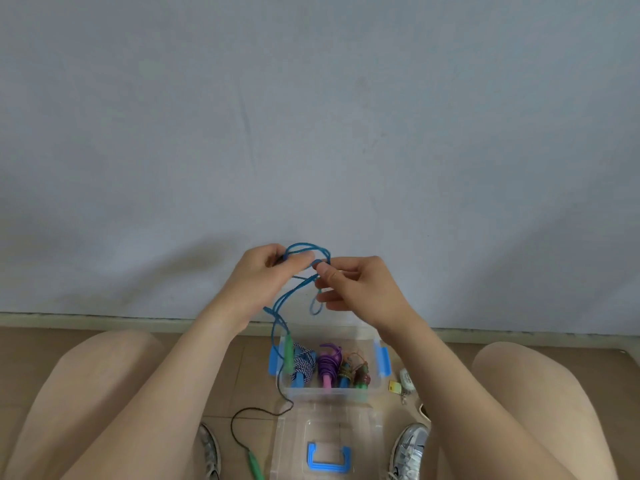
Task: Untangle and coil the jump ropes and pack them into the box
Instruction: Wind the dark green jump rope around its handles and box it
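Left hand [268, 268] and right hand [349, 284] both pinch loops of the thin blue cord jump rope [306, 251], held above the clear plastic box with blue latches [382, 358], three coiled ropes inside.

The box [325, 393] sits on the floor [242, 358] near its far edge, just before the wall [311, 133], with coiled ropes [327, 365] side by side in it and small items [407, 377] just to its right. Its lid [294, 431] lies directly before it, between the left shoe [209, 448] and the right shoe [410, 445]. Above the box, the left hand [273, 271] and right hand [360, 289] hold the loose rope [304, 245], whose one handle [288, 355] hangs at the box's left wall while the other handle [254, 464] lies on the floor beside the left shoe.
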Tool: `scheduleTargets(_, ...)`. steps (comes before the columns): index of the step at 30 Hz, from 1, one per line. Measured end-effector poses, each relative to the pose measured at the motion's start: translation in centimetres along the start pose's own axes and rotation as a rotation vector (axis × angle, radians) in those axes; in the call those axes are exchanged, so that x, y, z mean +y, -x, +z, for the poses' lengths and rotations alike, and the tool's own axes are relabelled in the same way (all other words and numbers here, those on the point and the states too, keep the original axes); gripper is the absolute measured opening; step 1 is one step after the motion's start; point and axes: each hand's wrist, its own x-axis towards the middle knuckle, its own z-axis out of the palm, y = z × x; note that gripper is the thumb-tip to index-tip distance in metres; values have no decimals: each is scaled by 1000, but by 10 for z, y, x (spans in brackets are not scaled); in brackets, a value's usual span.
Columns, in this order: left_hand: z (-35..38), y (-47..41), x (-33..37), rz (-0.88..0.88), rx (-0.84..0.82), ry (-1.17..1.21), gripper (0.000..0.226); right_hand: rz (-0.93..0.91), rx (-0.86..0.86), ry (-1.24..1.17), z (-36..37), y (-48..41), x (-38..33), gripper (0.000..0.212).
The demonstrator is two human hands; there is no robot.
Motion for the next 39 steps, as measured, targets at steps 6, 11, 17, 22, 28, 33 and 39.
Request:
scheduleTargets(6, -16, -4, -19, 135, 75, -149, 48, 56, 20, -135, -20, 1, -8, 23)
scheduleTargets(11, -18, -7, -36, 123, 236, -516, 29, 86, 126, -304, -21, -3, -6, 19)
scheduleTargets(17, -18, -8, -48, 46, 35, -739, 44, 81, 216, -246, -19, -4, -8, 24)
scheduleTargets(22, -12, -8, -54, -48, 14, -942, 57, -89, 268, 221, -15, -6, 2, 22)
scheduleTargets(28, -10, -9, -56, -158, 93, -908, 16, -312, 493, 225, -13, -9, 0, 19)
scheduleTargets(33, -8, -6, -57, -242, 173, -1017, 20, -384, 629, 392, -20, -9, 0, 22)
scheduleTargets(39, -10, -4, -56, -467, -33, -1217, 51, -461, 380, 381, -12, 0, -7, 20)
